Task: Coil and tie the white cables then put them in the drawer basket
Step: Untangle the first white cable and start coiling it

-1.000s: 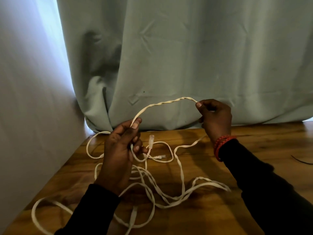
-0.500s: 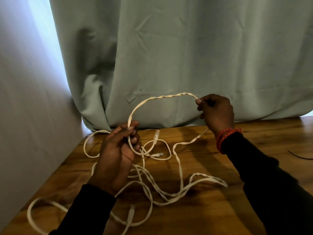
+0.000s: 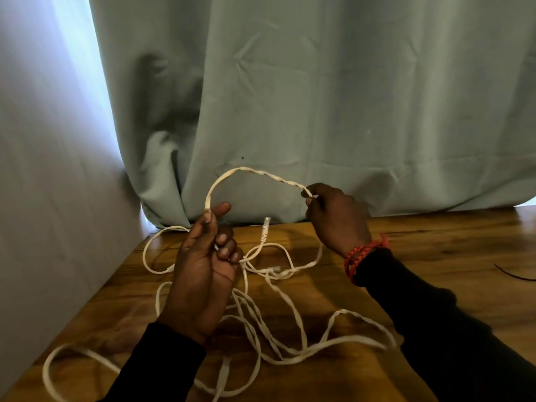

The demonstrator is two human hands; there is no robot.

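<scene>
- Left hand [image 3: 203, 274] is clenched on the flat white cable [image 3: 255, 173].
- Right hand [image 3: 336, 219], at three o'clock, pinches the same arched span.
- Slack is tangled on the brown wooden table [image 3: 435, 256].

The scene is dim. Cool daylight enters at the upper left past the curtain [image 3: 319, 97] edge and washes the wall [image 3: 52, 169]. The bench [image 3: 435, 256] shows warm glare along its far edge. Dark shadows pool beneath the cable [image 3: 290, 338]. Detail is soft throughout.
</scene>
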